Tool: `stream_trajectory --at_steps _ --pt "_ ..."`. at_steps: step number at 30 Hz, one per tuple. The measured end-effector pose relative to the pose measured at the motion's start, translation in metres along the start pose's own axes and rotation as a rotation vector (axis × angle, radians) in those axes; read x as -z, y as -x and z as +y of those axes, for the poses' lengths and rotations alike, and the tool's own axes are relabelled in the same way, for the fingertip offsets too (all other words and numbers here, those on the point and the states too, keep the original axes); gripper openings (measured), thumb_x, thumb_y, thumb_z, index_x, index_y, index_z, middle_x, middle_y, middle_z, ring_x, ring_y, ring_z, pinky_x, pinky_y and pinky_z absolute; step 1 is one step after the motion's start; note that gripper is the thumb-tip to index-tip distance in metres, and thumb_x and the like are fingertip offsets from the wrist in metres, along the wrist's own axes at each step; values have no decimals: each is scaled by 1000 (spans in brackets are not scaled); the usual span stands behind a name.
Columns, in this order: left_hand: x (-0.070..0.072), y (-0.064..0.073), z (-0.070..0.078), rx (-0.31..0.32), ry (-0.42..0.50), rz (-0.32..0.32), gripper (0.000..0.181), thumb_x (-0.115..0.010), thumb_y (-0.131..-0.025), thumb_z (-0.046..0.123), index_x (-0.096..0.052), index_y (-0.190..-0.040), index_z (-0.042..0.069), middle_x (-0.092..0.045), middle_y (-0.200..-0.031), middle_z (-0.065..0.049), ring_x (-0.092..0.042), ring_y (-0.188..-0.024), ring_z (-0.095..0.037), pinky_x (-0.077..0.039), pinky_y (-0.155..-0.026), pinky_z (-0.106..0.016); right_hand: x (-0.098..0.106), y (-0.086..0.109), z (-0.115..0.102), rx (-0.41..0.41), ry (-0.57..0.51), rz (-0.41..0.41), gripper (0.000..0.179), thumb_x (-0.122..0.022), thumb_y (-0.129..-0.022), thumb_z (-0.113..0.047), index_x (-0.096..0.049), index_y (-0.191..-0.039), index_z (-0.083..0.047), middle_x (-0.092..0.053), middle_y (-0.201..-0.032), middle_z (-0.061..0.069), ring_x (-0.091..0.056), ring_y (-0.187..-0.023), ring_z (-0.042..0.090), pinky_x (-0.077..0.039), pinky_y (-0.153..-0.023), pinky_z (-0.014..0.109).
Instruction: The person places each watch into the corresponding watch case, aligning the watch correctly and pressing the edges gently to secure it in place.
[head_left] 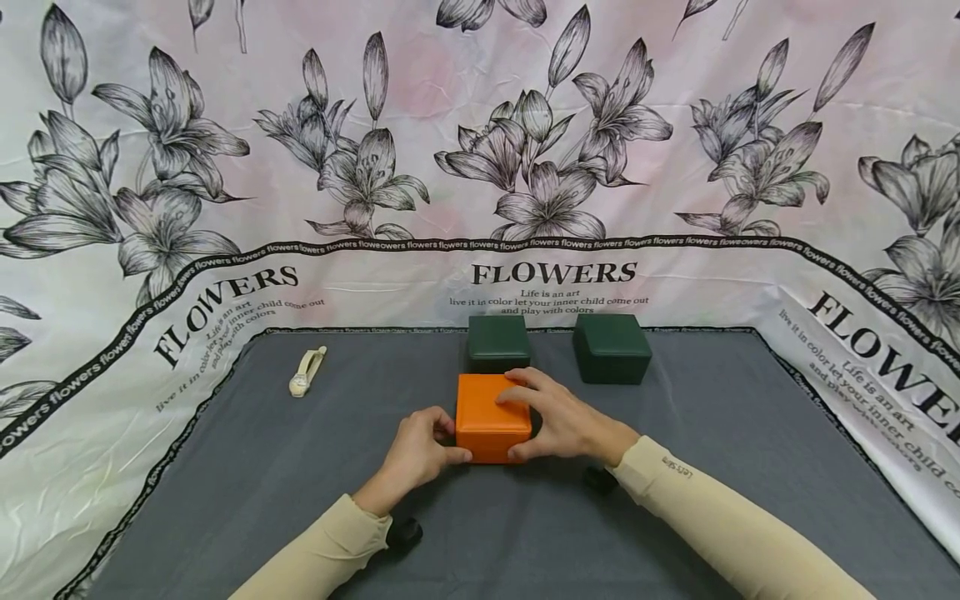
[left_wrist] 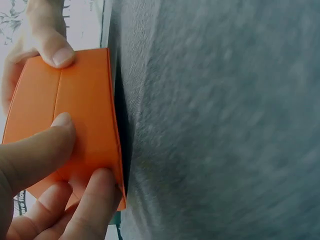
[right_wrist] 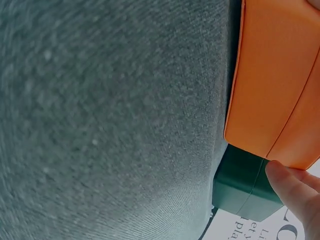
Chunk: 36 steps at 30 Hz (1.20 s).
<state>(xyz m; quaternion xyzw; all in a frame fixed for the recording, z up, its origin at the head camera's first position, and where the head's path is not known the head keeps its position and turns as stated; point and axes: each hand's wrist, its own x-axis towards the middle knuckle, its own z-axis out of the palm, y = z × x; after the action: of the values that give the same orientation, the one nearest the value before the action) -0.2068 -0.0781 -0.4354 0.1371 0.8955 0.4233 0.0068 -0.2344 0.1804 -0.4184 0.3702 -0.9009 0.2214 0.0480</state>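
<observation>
An orange box (head_left: 487, 419) with its lid closed sits at the middle of the grey cloth, between both hands. My left hand (head_left: 415, 451) grips its left side, the thumb against the front face and the fingers bent along the side. In the left wrist view, a thin seam runs across the orange box (left_wrist: 87, 105) near that thumb. From the right, my right hand (head_left: 561, 418) holds the box, thumb at the lower front and fingers spread over the top and far right edge. In the right wrist view, a fingertip touches the far edge of the orange box (right_wrist: 275, 75).
Just behind the orange box stands a dark green box (head_left: 498, 343), with a second green box (head_left: 612, 350) to its right. A cream wristwatch (head_left: 306, 372) lies at the back left. Flower-printed fabric (head_left: 405, 283) rises behind the grey cloth (head_left: 247, 500).
</observation>
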Motion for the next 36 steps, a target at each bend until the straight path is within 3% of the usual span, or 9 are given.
stream_trajectory --at_steps 12,19,25,32,36 --pt "1 0 -1 19 -27 6 37 -91 -62 16 -61 -84 11 -63 -81 1 -58 -70 -12 -50 -64 -29 6 -7 -3 -34 -26 -4 60 -74 -74 -53 -56 -126 -28 -39 -145 4 -45 -123 24 -44 -97 46" --pt "-2 -2 1 4 18 -11 42 -90 -62 12 -61 -92 10 -67 -97 -5 -66 -83 -16 -56 -71 -32 14 -11 2 -114 -94 35 59 -70 -77 -49 -54 -129 -26 -53 -129 -4 -53 -98 12 -49 -82 34" --pt "-2 -3 5 -27 24 -23 41 -89 -63 7 -63 -94 9 -67 -101 -9 -67 -85 -19 -56 -71 -33 22 -13 3 -132 -104 12 56 -68 -80 -53 -53 -129 -30 -57 -124 -7 -53 -95 10 -48 -81 33" --pt "-2 -3 4 -30 48 -32 40 -88 -63 4 -65 -94 9 -66 -103 -10 -68 -86 -19 -56 -70 -32 26 -14 -1 -43 -109 71 45 -70 -81 -45 -56 -120 -27 -63 -106 -5 -58 -82 15 -52 -70 37" --pt "-2 -2 2 -24 44 -33 40 -89 -62 5 -65 -94 9 -66 -102 -10 -68 -86 -19 -56 -71 -32 24 -10 -2 27 -82 87 47 -69 -84 -44 -57 -123 -20 -62 -116 -2 -58 -95 13 -53 -81 40"
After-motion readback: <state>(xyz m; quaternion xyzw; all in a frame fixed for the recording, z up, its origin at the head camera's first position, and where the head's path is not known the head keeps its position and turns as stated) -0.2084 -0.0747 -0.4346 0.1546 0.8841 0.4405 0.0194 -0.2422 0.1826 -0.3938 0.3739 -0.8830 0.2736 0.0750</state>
